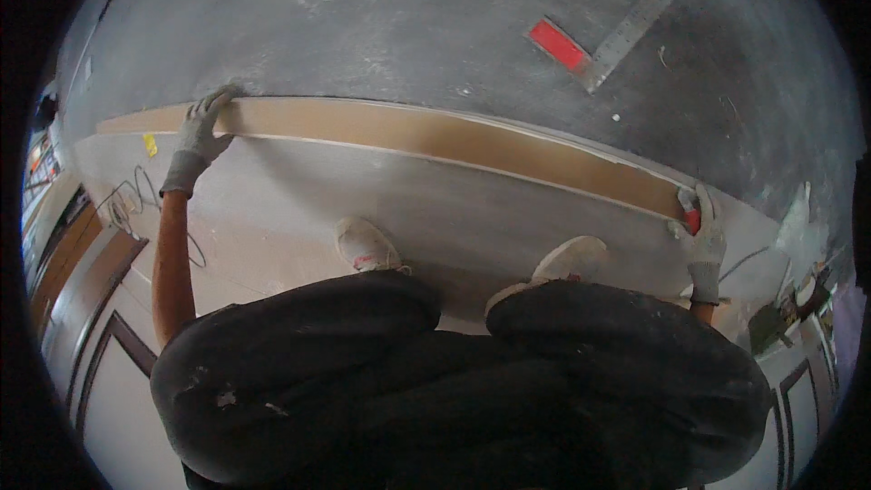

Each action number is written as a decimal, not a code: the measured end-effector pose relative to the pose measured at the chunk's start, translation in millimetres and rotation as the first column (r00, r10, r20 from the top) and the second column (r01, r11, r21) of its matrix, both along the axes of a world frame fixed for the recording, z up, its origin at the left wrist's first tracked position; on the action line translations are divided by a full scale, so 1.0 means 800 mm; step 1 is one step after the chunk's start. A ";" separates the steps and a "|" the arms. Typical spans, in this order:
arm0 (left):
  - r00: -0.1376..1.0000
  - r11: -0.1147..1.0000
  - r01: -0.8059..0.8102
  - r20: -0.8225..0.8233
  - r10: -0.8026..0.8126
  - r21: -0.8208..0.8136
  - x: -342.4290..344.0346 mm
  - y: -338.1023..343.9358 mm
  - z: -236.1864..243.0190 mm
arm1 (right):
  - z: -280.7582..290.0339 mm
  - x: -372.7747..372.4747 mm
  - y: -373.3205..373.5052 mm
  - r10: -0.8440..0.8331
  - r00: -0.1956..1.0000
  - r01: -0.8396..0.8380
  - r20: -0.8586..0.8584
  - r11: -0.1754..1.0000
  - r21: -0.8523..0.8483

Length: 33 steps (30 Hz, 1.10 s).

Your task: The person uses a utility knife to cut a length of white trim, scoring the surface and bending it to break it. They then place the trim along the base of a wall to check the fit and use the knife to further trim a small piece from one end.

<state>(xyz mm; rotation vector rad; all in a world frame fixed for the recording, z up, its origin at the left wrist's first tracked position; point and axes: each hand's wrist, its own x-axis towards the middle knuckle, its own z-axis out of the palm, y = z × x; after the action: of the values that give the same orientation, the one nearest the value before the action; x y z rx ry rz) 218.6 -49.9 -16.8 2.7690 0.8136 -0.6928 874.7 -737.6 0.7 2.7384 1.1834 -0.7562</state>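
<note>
A long, narrow tan board strip (pixel 363 120) with pale edges runs across the view in front of me, curved by the lens. My left hand (pixel 205 125), in a grey work glove, spans the strip near its left end, fingers over the far edge and thumb on the near side. At the strip's right end, my gloved right hand (pixel 705 229) is closed around a small red and grey hand tool (pixel 689 210). The tool's exact kind is partly hidden by the fingers. It meets or overlaps the strip's end; I cannot tell which.
A metal try square (pixel 635 29) with a red stock lies on the dark grey surface beyond the strip. My shoes (pixel 365 245) stand on the near side. A loose cable (pixel 136 204) coils at left, near a yellow tag (pixel 151 144). Assorted items crowd the right edge.
</note>
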 end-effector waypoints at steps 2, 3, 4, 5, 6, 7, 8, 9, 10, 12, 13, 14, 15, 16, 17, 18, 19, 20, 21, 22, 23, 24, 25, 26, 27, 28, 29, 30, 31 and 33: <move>0.999 1.000 0.021 0.044 -0.021 -0.004 -0.014 0.012 0.006 | 0.010 0.003 0.010 -0.115 0.991 0.109 -0.066 0.990 -0.085; 0.998 1.000 0.019 0.056 -0.019 -0.009 -0.021 0.017 0.006 | 0.014 0.005 0.009 -0.101 0.994 0.097 -0.043 0.992 -0.075; 0.997 1.000 0.022 0.074 -0.021 -0.017 -0.017 0.016 -0.001 | 0.017 0.008 0.001 -0.091 0.996 0.090 -0.012 0.994 -0.068; 0.997 1.000 0.020 0.079 -0.019 -0.018 -0.011 0.010 -0.006 | 0.020 0.012 -0.005 -0.077 0.997 0.078 0.018 0.995 -0.065; 0.996 1.000 0.018 0.083 -0.016 -0.018 -0.006 0.005 -0.007 | 0.021 0.018 -0.012 -0.091 0.996 0.092 0.006 0.993 -0.069; 0.996 1.000 0.016 0.089 -0.015 -0.013 0.001 0.002 -0.006 | 0.022 0.024 -0.020 -0.108 0.994 0.107 -0.004 0.992 -0.069; 0.996 1.000 0.006 0.088 -0.003 -0.031 0.003 0.000 -0.003 | 0.019 0.028 -0.026 -0.124 0.992 0.122 -0.023 0.990 -0.063; 0.996 0.999 -0.004 0.086 0.008 -0.049 0.006 -0.002 -0.001 | 0.016 0.031 -0.032 -0.128 0.992 0.127 -0.003 0.990 -0.063; 0.996 0.997 -0.014 0.090 0.021 -0.072 0.010 -0.004 -0.002 | 0.019 0.035 -0.037 -0.131 0.991 0.132 0.024 0.989 -0.067; 0.999 0.999 -0.012 0.042 0.013 -0.030 0.003 -0.004 0.000 | 0.013 0.044 -0.050 -0.156 0.987 0.158 0.041 0.986 -0.053; 0.999 1.000 -0.003 0.034 0.003 -0.007 -0.013 0.007 0.005 | 0.004 0.049 -0.058 -0.178 0.984 0.179 0.029 0.983 -0.034; 0.999 1.000 0.008 0.035 -0.008 0.003 -0.011 0.005 0.000 | 0.001 0.054 -0.068 -0.202 0.979 0.202 0.029 0.979 -0.026; 0.999 0.999 -0.037 -0.026 0.037 0.006 -0.011 0.003 -0.002 | -0.002 0.058 -0.078 -0.244 0.970 0.245 0.011 0.969 -0.018; 1.000 1.000 -0.023 -0.010 0.023 -0.011 -0.003 0.000 -0.004 | -0.004 0.062 -0.090 -0.289 0.957 0.289 -0.005 0.957 -0.012; 1.000 1.000 -0.011 0.004 0.012 -0.023 0.000 0.000 -0.003 | -0.003 0.065 -0.095 -0.331 0.943 0.331 -0.026 0.944 -0.002; 1.000 0.999 0.001 0.018 0.000 -0.036 0.005 -0.003 -0.004 | -0.001 0.069 -0.100 -0.338 0.941 0.338 -0.038 0.941 -0.008; 1.000 0.999 0.007 0.015 -0.006 -0.037 0.003 -0.002 -0.006 | -0.001 0.068 -0.097 -0.342 0.938 0.342 -0.053 0.940 -0.010; 1.000 0.999 0.011 0.009 -0.011 -0.034 -0.005 0.005 -0.006 | -0.002 0.066 -0.092 -0.345 0.936 0.346 -0.073 0.938 -0.011; 1.000 0.999 0.016 0.002 -0.016 -0.030 -0.013 0.012 -0.006 | -0.003 0.064 -0.086 -0.373 0.922 0.375 -0.106 0.927 -0.005; 1.000 0.999 0.017 0.004 -0.017 -0.028 -0.022 0.017 -0.007 | -0.005 0.061 -0.078 -0.399 0.906 0.403 -0.140 0.915 0.002; 1.000 0.999 0.019 0.004 -0.019 -0.027 -0.026 0.020 -0.008 | -0.008 0.058 -0.076 -0.425 0.888 0.433 -0.174 0.901 0.008; 1.000 0.999 0.021 0.004 -0.020 -0.024 -0.031 0.023 -0.008 | -0.012 0.056 -0.078 -0.416 0.887 0.436 -0.198 0.898 0.064; 1.000 1.000 0.006 -0.028 -0.006 -0.006 -0.026 0.019 -0.011 | -0.010 0.055 -0.081 -0.407 0.888 0.437 -0.212 0.892 0.118; 0.998 1.000 -0.008 -0.060 0.009 0.014 -0.022 0.015 -0.013 | -0.010 0.055 -0.085 -0.396 0.890 0.437 -0.226 0.883 0.172; 0.995 0.999 -0.022 -0.092 0.025 0.034 -0.017 0.011 -0.015 | -0.014 0.058 -0.095 -0.466 0.847 0.512 -0.255 0.844 0.160; 0.999 1.000 -0.014 -0.052 0.015 0.005 -0.016 0.011 -0.013 | -0.019 0.061 -0.100 -0.529 0.799 0.582 -0.287 0.799 0.148; 1.000 1.000 -0.006 -0.011 0.005 -0.025 -0.014 0.010 -0.012 | -0.021 0.064 -0.105 -0.587 0.745 0.648 -0.317 0.750 0.134; 1.000 0.998 0.004 0.031 -0.003 -0.056 -0.012 0.010 -0.013 | -0.022 0.064 -0.112 -0.652 0.664 0.734 -0.365 0.663 0.151; 1.000 0.999 -0.003 0.012 0.003 -0.046 -0.012 0.007 -0.010 | -0.018 0.054 -0.097 -0.704 0.574 0.809 -0.419 0.567 0.156; 1.000 0.999 -0.017 -0.014 0.016 -0.033 -0.007 0.003 -0.010 | -0.013 0.048 -0.088 -0.742 0.481 0.873 -0.467 0.455 0.176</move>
<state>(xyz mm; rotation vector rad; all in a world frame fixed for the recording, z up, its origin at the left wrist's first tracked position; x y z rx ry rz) 212.8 -47.5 -25.0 2.7277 0.8187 -0.7171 913.0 -808.2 -9.8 3.6270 -0.2142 -1.1753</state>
